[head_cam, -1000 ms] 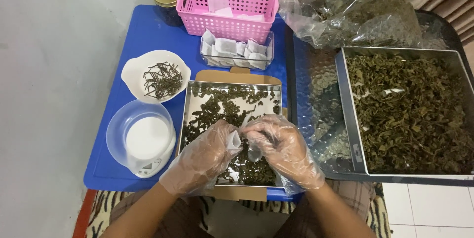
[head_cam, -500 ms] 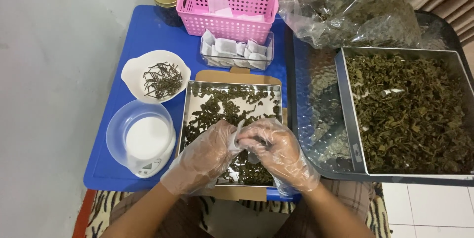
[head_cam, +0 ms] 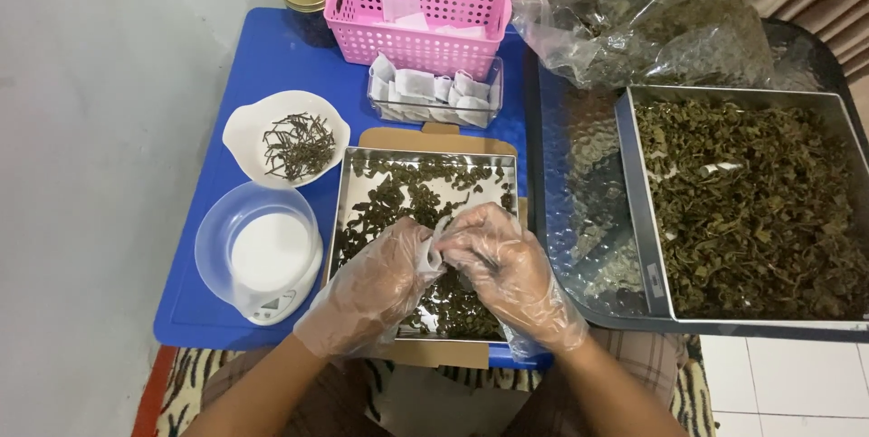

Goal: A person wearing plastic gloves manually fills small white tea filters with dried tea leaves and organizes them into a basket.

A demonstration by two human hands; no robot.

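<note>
Gloved hands met at lower centre: left hand [head_cam: 376,288] and right hand [head_cam: 507,278] pinched one small white sachet [head_cam: 441,236] between their fingertips above one steel tray of dried leaves [head_cam: 398,197]. Left of it sat one stem bowl [head_cam: 285,135] and one scale [head_cam: 260,254]; upper centre, one pink basket [head_cam: 418,16].

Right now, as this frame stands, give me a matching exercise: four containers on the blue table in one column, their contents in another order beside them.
Containers:
1. pink basket
2. white bowl
3. small steel tray
4. clear box

Contents:
A. thin dark twigs
B. white sachets standing in a row
C. loose dark green leaves, under both gloved hands
D. flat white paper pieces

Pairs: 1-D, 2-A, 3-C, 4-B
</note>
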